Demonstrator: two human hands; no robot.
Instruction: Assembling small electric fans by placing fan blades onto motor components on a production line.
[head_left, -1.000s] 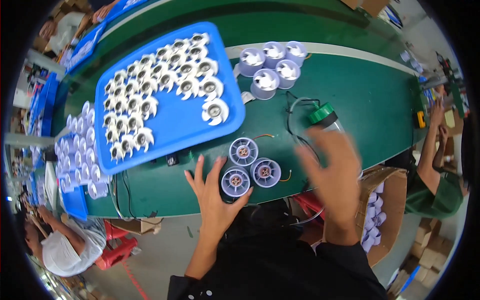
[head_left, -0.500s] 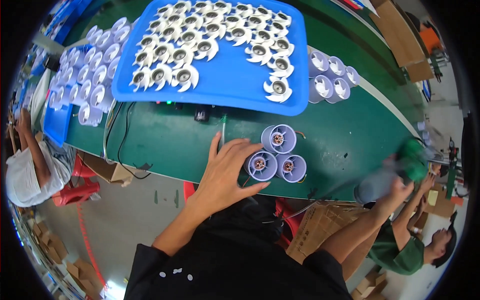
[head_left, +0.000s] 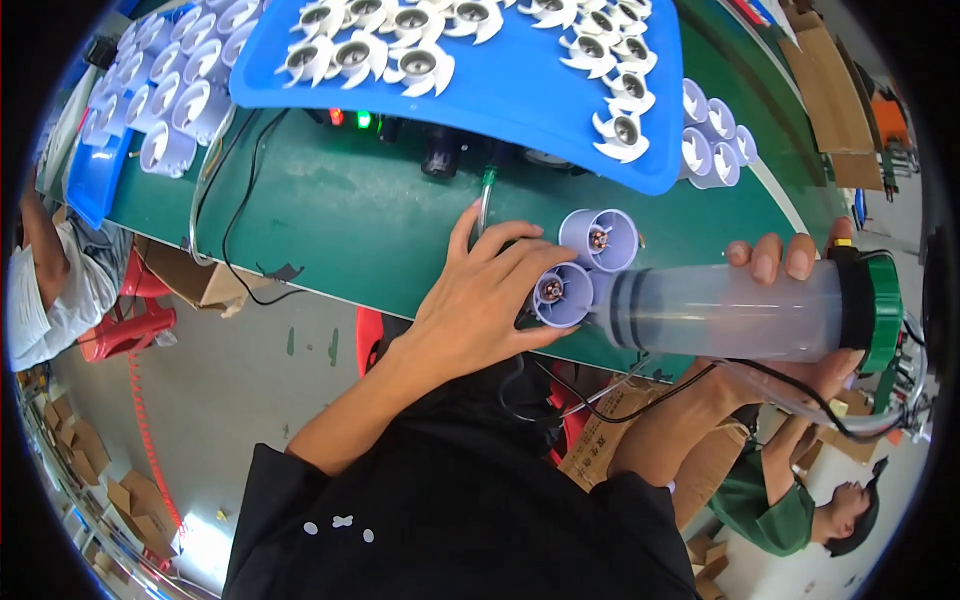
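Note:
My left hand [head_left: 470, 300] curves around a lavender round housing [head_left: 572, 308], thumb at its near side and fingers at its far side. Copper windings show in the middle of that housing. Behind it stands a second lavender housing [head_left: 625, 232], also with copper windings. A third one [head_left: 602, 282] is mostly covered by a big translucent dispensing syringe [head_left: 720, 312] with a green cap and black bands. Wrapped around the barrel, my right hand [head_left: 768, 258] holds the syringe nearly level, its narrow tip at the nearest housing's rim. Whether the tip touches is unclear.
A blue tray [head_left: 500, 105] of white fan impellers [head_left: 418, 66] sits above a device with red and green lights. More lavender housings [head_left: 200, 105] crowd the left, others [head_left: 715, 165] the right. Cables hang over the table edge. Other people sit at both sides.
My right hand has brought the syringe leftward from the right side to the housings, over the third one. The view has shifted; my left hand stays at the same housing.

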